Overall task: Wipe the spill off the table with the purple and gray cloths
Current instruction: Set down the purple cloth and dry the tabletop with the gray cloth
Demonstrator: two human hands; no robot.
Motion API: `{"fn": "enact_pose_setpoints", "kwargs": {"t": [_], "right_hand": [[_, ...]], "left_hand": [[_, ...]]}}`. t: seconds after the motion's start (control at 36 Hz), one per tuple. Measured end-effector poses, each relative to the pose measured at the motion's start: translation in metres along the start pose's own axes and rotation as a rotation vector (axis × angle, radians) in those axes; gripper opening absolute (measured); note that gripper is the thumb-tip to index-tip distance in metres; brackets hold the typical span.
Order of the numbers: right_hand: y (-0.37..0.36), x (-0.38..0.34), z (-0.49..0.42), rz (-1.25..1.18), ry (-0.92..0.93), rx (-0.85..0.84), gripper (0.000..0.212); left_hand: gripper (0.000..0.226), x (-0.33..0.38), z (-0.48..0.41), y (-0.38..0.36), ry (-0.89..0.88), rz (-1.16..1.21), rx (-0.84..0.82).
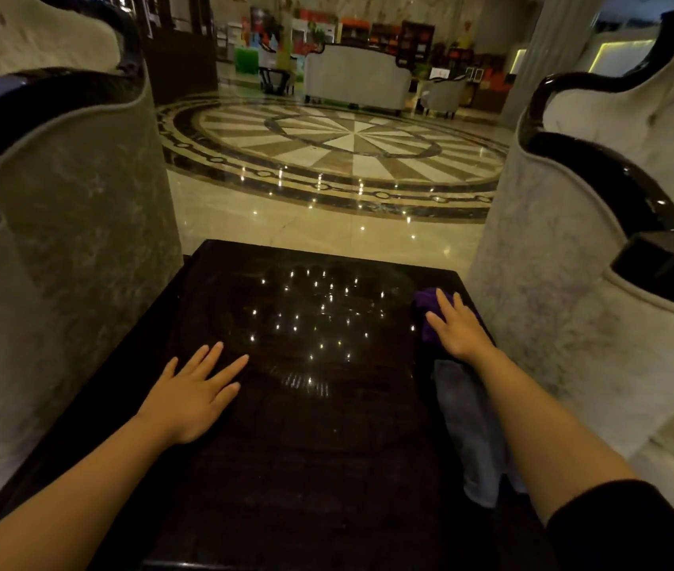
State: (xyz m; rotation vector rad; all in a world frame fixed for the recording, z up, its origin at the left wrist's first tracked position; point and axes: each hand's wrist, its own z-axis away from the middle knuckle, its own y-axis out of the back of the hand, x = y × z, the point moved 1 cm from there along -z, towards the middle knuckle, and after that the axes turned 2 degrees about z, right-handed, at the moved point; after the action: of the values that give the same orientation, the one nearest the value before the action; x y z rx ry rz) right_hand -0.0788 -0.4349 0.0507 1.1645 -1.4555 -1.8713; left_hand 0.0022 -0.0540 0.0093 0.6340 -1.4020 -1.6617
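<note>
**Ana:** Head view looks down on a dark glossy table (327,447) set between two pale armchairs, with the person's two bare arms reaching over it. Where are the cloths?

**Ben:** Both lie along the table's right edge. The purple cloth (425,311) is bunched at the far right corner, and the right hand (460,327) lies on top of it, fingers spread flat and not closed around it. The gray cloth (471,426) lies nearer the person, partly under the right forearm.

**Ana:** And the other hand?

**Ben:** The left hand (193,391) rests palm-down on the bare tabletop, fingers wide, holding nothing.

**Ana:** Is any spill visible?

**Ben:** Hard to tell. The middle of the table shows bright pinpoints, which look like reflected ceiling lights, and some faint arcs near them. Whether that is liquid, streaks or just gloss cannot be told.

**Ana:** So how far along is it?

**Ben:** Early, by the look of it. Neither cloth sits on the middle of the table, and the gray one lies unheld. The wiping seems mostly left to do.
</note>
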Motion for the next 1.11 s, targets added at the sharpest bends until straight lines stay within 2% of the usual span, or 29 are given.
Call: {"fn": "enact_pose_setpoints", "kwargs": {"t": [0.22, 0.44, 0.58, 0.72, 0.97, 1.11], "right_hand": [[0.011, 0.026, 0.067, -0.019, 0.032, 0.086, 0.059], [-0.014, 0.022, 0.136, -0.013, -0.033, 0.027, 0.064], [-0.026, 0.016, 0.136, 0.053, -0.074, -0.034, 0.065], [-0.028, 0.012, 0.140, 0.111, -0.104, -0.006, 0.066], [-0.037, -0.005, 0.132, 0.165, -0.232, 0.098, 0.054], [-0.042, -0.023, 0.122, 0.159, -0.208, 0.100, 0.052]], "left_hand": [[0.051, 0.001, 0.003, 0.003, -0.001, 0.030, 0.006], [0.050, -0.008, 0.044, 0.001, 0.012, 0.094, 0.023], [0.050, -0.012, 0.049, 0.000, -0.008, 0.070, 0.047], [0.051, -0.029, 0.065, -0.004, 0.004, 0.071, 0.061], [0.050, -0.040, 0.074, -0.015, 0.007, 0.073, 0.071], [0.050, -0.042, 0.072, -0.019, 0.000, 0.061, 0.085]]}}
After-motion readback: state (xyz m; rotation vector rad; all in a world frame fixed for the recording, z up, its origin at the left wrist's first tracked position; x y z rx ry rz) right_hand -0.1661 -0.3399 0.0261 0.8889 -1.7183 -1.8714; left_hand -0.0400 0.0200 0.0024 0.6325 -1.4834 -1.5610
